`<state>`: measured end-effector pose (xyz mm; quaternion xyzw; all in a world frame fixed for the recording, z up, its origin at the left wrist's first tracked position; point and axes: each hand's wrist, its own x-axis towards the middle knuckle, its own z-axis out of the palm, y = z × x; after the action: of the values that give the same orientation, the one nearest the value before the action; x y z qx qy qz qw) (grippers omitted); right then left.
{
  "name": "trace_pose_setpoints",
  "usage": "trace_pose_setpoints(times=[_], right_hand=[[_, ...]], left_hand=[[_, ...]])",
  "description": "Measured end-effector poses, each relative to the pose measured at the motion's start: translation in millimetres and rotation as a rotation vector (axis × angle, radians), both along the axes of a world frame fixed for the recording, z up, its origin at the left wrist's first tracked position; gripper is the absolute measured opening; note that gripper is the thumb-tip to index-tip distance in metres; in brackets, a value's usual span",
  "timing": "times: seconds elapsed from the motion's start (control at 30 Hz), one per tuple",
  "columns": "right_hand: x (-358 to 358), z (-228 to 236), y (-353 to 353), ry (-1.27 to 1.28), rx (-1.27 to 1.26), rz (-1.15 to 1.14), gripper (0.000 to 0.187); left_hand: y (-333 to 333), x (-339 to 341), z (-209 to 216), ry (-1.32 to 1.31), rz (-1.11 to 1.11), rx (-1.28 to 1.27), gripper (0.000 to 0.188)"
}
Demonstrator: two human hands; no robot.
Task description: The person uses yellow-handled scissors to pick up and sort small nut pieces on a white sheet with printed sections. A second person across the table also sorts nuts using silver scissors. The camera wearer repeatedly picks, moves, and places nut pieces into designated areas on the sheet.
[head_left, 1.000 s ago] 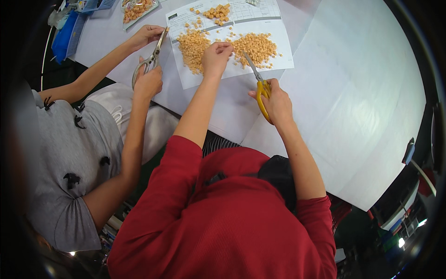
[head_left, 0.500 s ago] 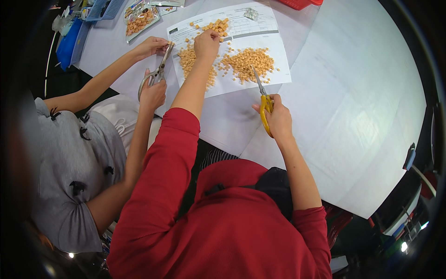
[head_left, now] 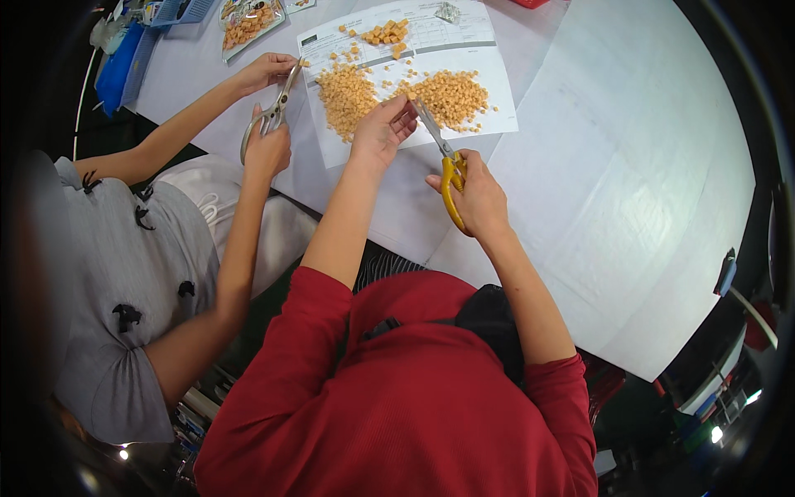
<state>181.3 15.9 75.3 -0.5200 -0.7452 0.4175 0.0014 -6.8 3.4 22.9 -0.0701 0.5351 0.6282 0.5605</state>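
My right hand (head_left: 480, 195) grips scissors (head_left: 451, 176) with yellow handles, their blades pointing away to the upper left. My left hand (head_left: 385, 132) is closed in a pinch on a small orange cube (head_left: 410, 95), which sits by the scissor tips and is partly covered by my fingers. Beyond them lies a printed paper sheet (head_left: 505, 112). It bears a left heap of tiny orange cubes (head_left: 344, 101), a right heap of tiny orange cubes (head_left: 454, 98) and, farther off, a small group of larger orange cubes (head_left: 386, 33).
On my left a co-worker in a grey top holds silver scissors (head_left: 277, 112) by the sheet's left edge. A clear bag of orange pieces (head_left: 248, 25) and a blue basket (head_left: 182, 10) are at the far left. A small clear packet (head_left: 447, 12) rests on the sheet.
My left hand has come back from the larger cubes toward me and to the right, meeting the scissor tips. The scissors have shifted left and their blades have parted.
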Motion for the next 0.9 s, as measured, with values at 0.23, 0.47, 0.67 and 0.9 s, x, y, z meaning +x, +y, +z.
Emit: trace_pose_setpoints(times=[0.23,0.47,0.67,0.9], right_hand=[[1,8,0,-0.078,-0.043,0.043,0.065],[4,-3,-6,0.0,0.056,0.019,0.065],[3,0,-4,-0.021,0.003,0.027,0.065],[3,-4,-3,-0.02,-0.032,0.045,0.067]], left_hand=[[-6,18,8,0.085,0.021,-0.011,0.019],[-7,26,10,0.162,0.076,-0.036,0.017],[-9,29,10,0.186,0.09,-0.039,0.015],[-12,28,4,0.199,0.099,-0.05,0.014]])
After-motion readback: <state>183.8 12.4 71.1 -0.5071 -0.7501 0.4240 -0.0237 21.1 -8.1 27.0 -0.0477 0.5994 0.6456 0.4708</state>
